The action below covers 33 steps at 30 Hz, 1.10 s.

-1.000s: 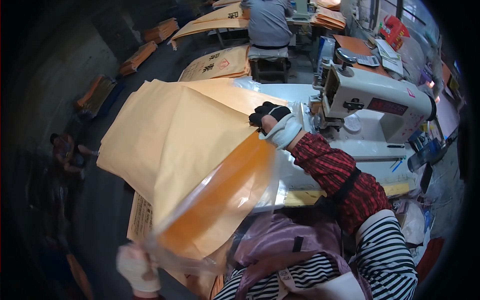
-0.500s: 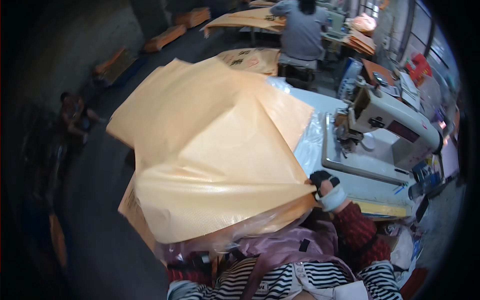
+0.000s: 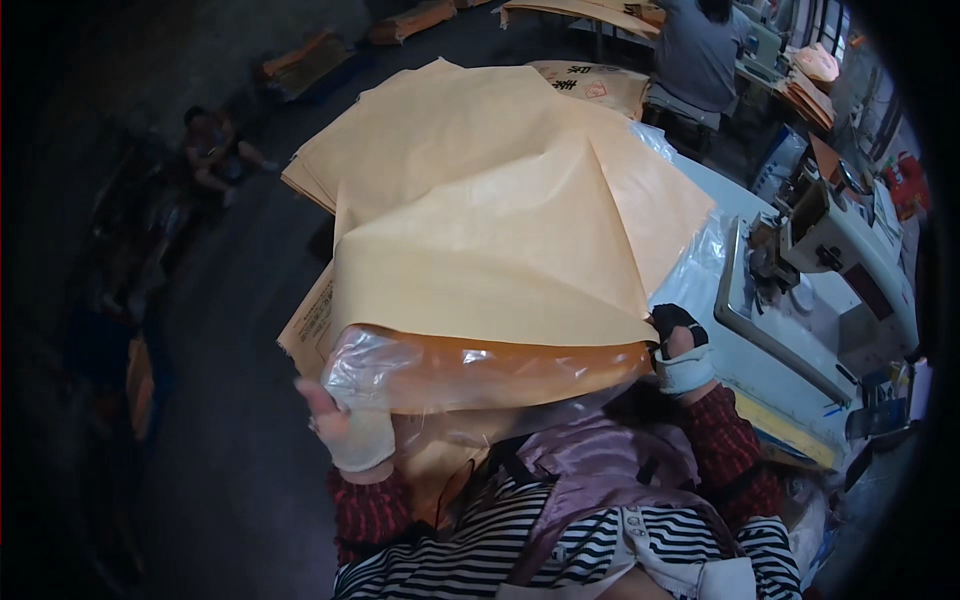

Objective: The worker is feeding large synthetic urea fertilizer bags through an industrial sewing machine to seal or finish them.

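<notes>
A large tan paper sack [image 3: 480, 240] lies across the work surface, with more tan sheets under it. Its near edge gapes, and a clear plastic liner [image 3: 470, 375] shows inside against an orange inner face. My right hand [image 3: 682, 338], in a black and white fingerless glove, is closed on the right corner of that edge. At the left end of the gap is my left hand [image 3: 352, 432], in a pale fingerless glove, against the liner. Its thumb stands out, so the hand looks open; the plastic partly hides its other fingers.
A white sewing machine [image 3: 850, 270] stands on the table [image 3: 715, 185] to the right. Ahead, a person in grey [image 3: 700, 55] sits near a printed sack [image 3: 595, 88]. Another person [image 3: 215, 150] sits low at the left, and sack piles [image 3: 410, 22] lie along the wall.
My left hand has come up from below to the sack's left near edge. That edge has lifted, exposing the liner. The right hand keeps its hold. The whole view has shifted.
</notes>
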Each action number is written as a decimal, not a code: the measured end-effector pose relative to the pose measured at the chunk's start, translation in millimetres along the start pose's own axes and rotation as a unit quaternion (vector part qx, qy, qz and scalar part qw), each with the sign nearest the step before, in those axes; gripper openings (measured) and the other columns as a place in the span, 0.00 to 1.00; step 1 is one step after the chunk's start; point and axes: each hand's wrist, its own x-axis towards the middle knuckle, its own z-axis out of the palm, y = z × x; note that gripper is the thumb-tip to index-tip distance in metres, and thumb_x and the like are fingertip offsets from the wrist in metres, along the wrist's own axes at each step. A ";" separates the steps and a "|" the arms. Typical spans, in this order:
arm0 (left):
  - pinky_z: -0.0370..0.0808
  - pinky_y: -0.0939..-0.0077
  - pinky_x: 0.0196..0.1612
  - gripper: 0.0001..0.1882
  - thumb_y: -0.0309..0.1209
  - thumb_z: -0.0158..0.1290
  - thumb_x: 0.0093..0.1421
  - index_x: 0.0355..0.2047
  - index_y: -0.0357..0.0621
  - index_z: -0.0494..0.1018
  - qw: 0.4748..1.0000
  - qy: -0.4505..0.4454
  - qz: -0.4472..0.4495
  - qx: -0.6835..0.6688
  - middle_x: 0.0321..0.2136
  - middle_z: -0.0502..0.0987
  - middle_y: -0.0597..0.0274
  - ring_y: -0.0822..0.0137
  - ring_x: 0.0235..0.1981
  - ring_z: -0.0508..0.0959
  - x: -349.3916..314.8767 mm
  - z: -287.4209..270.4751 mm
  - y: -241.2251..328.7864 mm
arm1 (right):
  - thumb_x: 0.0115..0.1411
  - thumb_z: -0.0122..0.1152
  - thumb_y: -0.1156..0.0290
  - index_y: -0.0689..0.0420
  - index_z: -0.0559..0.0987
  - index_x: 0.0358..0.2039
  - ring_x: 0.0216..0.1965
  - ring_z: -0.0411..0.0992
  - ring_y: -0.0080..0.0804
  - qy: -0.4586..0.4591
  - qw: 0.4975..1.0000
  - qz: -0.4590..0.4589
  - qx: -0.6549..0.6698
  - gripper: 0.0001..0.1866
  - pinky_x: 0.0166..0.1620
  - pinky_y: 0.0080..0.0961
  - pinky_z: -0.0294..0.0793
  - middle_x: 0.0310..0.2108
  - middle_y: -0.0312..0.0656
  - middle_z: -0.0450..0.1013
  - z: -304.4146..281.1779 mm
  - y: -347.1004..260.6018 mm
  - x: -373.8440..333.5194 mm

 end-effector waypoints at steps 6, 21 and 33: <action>0.65 0.72 0.54 0.24 0.41 0.38 0.65 0.55 0.38 0.59 0.959 0.092 -0.025 -0.266 0.50 0.67 0.55 0.61 0.51 0.67 32.4 -135.6 -75.8 | 0.44 0.55 0.77 0.58 0.74 0.30 0.30 0.71 0.46 0.039 0.998 -0.040 0.012 0.10 0.32 0.35 0.70 0.26 0.47 0.71 -21.3 0.4 -16.4; 0.71 0.84 0.30 0.11 0.35 0.44 0.61 0.31 0.41 0.71 0.901 0.248 0.051 0.352 0.25 0.74 0.64 0.74 0.26 0.75 22.3 15.5 8.2 | 0.41 0.55 0.77 0.56 0.77 0.27 0.27 0.69 0.44 0.066 0.995 -0.074 0.000 0.10 0.28 0.33 0.68 0.23 0.46 0.69 -29.7 32.8 -39.0; 0.70 0.72 0.40 0.14 0.34 0.40 0.62 0.42 0.41 0.69 0.736 -0.231 0.189 0.607 0.35 0.72 0.56 0.65 0.37 0.73 193.1 308.4 -189.9 | 0.53 0.56 0.56 0.57 0.72 0.47 0.31 0.72 0.43 -0.336 0.909 0.150 0.197 0.24 0.34 0.38 0.71 0.32 0.56 0.70 -28.7 45.4 -154.0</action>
